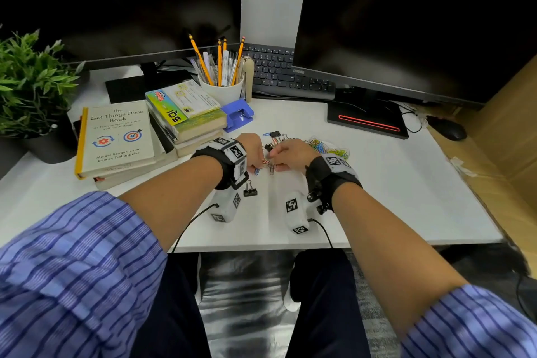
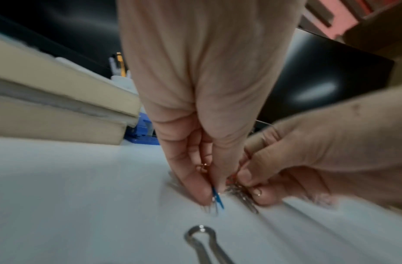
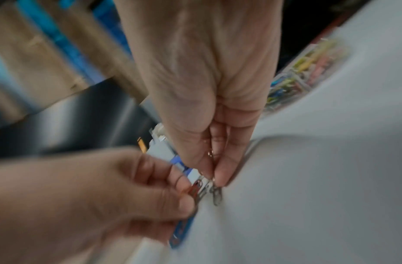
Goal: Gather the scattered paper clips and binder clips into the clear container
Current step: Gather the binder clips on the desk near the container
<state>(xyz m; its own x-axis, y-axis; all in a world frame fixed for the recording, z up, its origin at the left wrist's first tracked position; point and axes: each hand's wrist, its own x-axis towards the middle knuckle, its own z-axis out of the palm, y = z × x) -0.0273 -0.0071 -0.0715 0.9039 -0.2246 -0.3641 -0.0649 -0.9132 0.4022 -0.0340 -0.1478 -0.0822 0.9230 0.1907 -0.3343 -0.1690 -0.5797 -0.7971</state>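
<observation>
Both hands meet at the middle of the white desk (image 1: 392, 183). My left hand (image 1: 257, 166) pinches a blue paper clip (image 2: 218, 198) between thumb and fingers, its tip on the desk; a red clip (image 3: 195, 187) also sits in those fingers. My right hand (image 1: 276, 164) pinches a silver paper clip (image 3: 216, 195) against the desk. The clear container (image 1: 329, 149), holding coloured paper clips, lies just right of the right hand. A black binder clip (image 1: 250, 191) stands near my left wrist, its wire handle (image 2: 201, 237) close to the camera. More binder clips (image 1: 274, 136) lie beyond the hands.
A stack of books (image 1: 122, 136) lies at the left, with a blue hole punch (image 1: 236, 115) and a white pencil cup (image 1: 223, 87) behind the hands. Two monitors, a keyboard (image 1: 279, 73) and a mouse (image 1: 449, 128) fill the back. A plant (image 1: 32, 81) stands far left.
</observation>
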